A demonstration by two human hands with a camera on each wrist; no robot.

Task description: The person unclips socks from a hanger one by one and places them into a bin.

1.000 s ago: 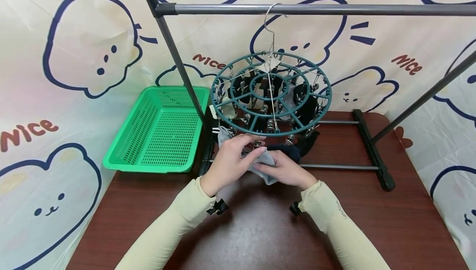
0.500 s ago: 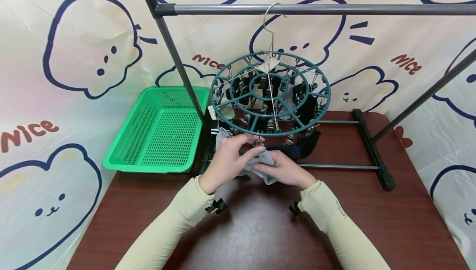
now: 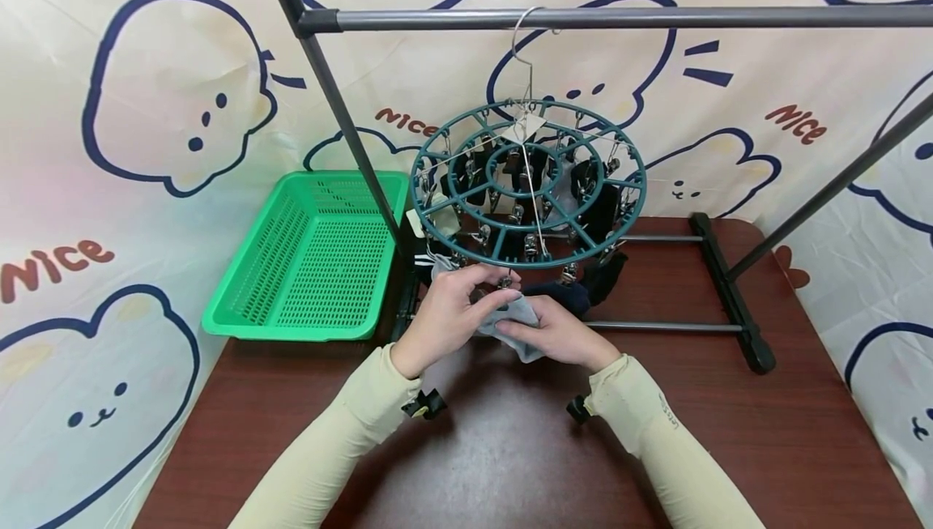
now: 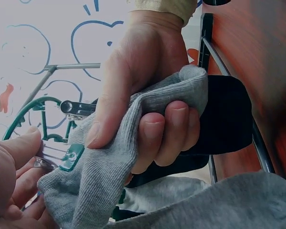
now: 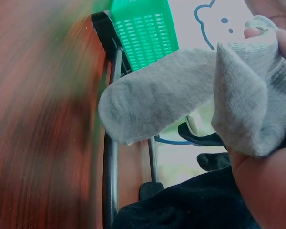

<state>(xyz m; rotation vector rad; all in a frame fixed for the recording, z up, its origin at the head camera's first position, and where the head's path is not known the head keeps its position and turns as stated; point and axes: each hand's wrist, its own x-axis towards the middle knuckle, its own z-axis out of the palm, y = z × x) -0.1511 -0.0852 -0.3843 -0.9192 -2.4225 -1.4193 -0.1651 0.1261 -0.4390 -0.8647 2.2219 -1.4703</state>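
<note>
A grey ribbed sock [image 4: 107, 167] is bunched in my right hand [image 3: 568, 333], whose thumb presses it against the curled fingers. My left hand [image 3: 445, 314] pinches a metal clip [image 3: 504, 281] below the hanger's front rim. In the left wrist view the clip's green pad [image 4: 72, 157] lies against the sock's fabric. The round teal hanger [image 3: 645, 182] hangs just above both hands, with several clips and dark socks under it. A long grey sock foot [image 5: 152, 98] stretches out beside the held fabric in the right wrist view.
A dark metal rack bar [image 3: 729, 19] carries the hanger by its hook. To the left stands a green basket [image 3: 219, 318] with slotted walls. Dark socks [image 3: 601, 279] hang at the hanger's right front. The rack's lower rail [image 3: 670, 326] crosses the brown table [image 3: 729, 440].
Both hands keep their hold on the clip and the sock, with hardly any movement. The whole head view has shifted very slightly.
</note>
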